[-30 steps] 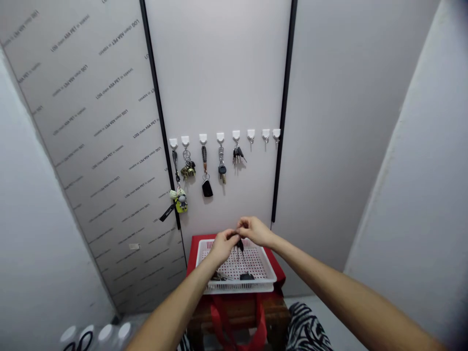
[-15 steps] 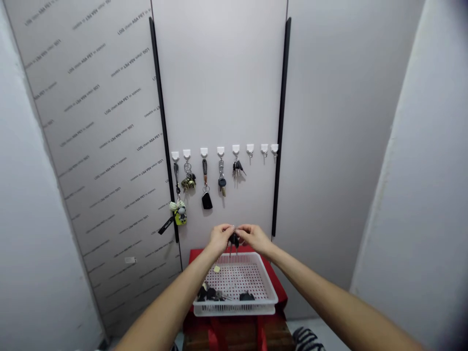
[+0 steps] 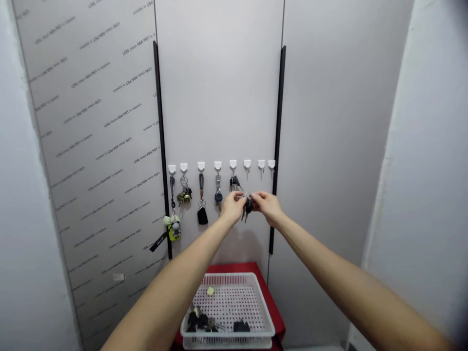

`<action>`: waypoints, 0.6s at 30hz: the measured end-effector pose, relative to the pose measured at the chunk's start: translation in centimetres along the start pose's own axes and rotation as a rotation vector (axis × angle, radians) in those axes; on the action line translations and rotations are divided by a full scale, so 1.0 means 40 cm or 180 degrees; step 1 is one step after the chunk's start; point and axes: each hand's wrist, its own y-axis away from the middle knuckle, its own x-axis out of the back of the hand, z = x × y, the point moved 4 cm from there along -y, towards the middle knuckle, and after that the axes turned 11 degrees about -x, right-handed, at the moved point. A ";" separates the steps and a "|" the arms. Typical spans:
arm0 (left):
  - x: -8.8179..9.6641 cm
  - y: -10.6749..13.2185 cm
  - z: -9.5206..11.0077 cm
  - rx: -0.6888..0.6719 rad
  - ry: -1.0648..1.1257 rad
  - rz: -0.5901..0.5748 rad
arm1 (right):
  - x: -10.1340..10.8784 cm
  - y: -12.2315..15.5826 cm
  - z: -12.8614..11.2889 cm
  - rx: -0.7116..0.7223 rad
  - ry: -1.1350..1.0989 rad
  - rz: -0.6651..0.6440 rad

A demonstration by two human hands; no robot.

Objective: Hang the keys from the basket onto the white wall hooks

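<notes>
A bunch of black-headed keys (image 3: pixel 249 205) hangs between my two hands in front of the panel. My left hand (image 3: pixel 235 205) pinches its ring from the left side. From the right, the fingers of my right hand (image 3: pixel 266 204) close on the same ring. Just above are white hooks, and a bare one (image 3: pixel 247 164) is right over the keys. On the hook to its left hangs another set of black keys (image 3: pixel 234 183), close to my left fingertips. Below, a white plastic basket (image 3: pixel 261 302) holds more keys (image 3: pixel 199 319) along its near side.
Further left on the hooks hang a key with coil (image 3: pixel 218 196), a black fob (image 3: pixel 202 215), brass-coloured keys (image 3: pixel 185 195) and a green charm (image 3: pixel 174 231). Two bare hooks are at right, beside a black vertical strip (image 3: pixel 279 131). A red cloth (image 3: pixel 276 319) lies under the basket.
Both hands have risen from over the basket to just below the hooks, carrying the keys with them. The camera view has tilted up a little.
</notes>
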 end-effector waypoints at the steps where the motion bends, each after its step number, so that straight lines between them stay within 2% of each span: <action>1: -0.004 -0.022 0.020 -0.0074 -0.0039 0.0004 | 0.007 -0.019 -0.030 0.0088 0.0008 0.0105; 5: -0.019 -0.092 0.080 -0.0258 -0.0301 -0.0073 | 0.028 -0.089 -0.117 0.0285 0.0214 0.0522; 8: -0.025 -0.127 0.094 -0.0269 -0.0508 -0.0151 | 0.030 -0.128 -0.145 0.0272 0.0506 0.0740; 14: -0.017 -0.152 0.069 -0.0055 -0.0694 -0.0287 | 0.017 -0.175 -0.142 0.0117 0.0699 0.0853; 18: -0.018 -0.119 0.031 -0.0104 -0.0559 -0.0535 | 0.015 -0.198 -0.110 -0.0025 0.0863 0.0847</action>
